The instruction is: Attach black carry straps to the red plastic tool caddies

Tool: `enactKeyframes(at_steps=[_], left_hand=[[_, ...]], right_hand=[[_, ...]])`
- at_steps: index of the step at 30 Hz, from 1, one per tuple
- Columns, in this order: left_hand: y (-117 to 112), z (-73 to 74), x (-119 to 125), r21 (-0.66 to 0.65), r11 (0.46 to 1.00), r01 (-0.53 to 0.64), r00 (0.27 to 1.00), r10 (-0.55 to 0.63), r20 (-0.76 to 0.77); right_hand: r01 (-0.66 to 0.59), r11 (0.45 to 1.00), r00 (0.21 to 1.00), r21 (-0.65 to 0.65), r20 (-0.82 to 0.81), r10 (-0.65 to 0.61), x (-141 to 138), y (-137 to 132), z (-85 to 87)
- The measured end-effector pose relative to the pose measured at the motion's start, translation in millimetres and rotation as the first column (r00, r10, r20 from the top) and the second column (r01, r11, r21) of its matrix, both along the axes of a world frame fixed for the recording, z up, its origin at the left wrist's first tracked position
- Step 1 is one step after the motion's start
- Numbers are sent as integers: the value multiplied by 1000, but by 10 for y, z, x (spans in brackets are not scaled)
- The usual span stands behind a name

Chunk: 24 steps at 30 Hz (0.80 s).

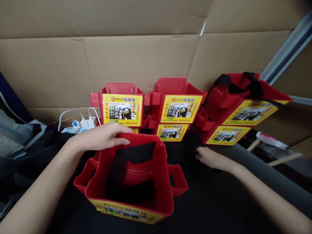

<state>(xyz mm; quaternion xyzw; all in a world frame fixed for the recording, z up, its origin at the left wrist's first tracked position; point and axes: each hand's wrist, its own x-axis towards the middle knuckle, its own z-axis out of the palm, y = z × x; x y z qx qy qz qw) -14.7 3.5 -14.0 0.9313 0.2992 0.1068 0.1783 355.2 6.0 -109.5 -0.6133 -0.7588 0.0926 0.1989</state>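
Note:
My left hand (103, 136) grips the far rim of a red plastic tool box (136, 195) with a yellow label, fingers curled over the edge. A black strap (133, 154) lies inside the box. My right hand (211, 157) rests palm down on the black table surface (219, 201) to the right of the box, fingers stretched towards the stacked boxes and holding nothing.
Three stacks of red boxes with yellow labels stand at the back: left (123, 109), middle (176, 107) and right (240, 104), the last with a black strap on top. A power strip with white chargers (80, 125) lies at the left. Cardboard (146, 48) forms the back wall.

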Motion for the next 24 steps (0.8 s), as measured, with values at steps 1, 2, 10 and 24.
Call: enactKeyframes(at_steps=[1,2,10,24], left_hand=[[-2,-2,2,6,1000,-4,1000,4,1],[-3,-4,3,10,1000,-6,1000,6,1],[9,-23,-4,-4,1000,-11,1000,10,-14],[23,-17,-18,2,1000,5,1000,-5,-5]], right_hand=[[-35,999,999,-23,2,35,-49,-4,-6],[-52,998,999,-30,-2,52,-118,-10,16],[-453,889,883,69,-105,458,-907,-220,690],[-23,1000,980,3,197,22,-460,-79,232]])
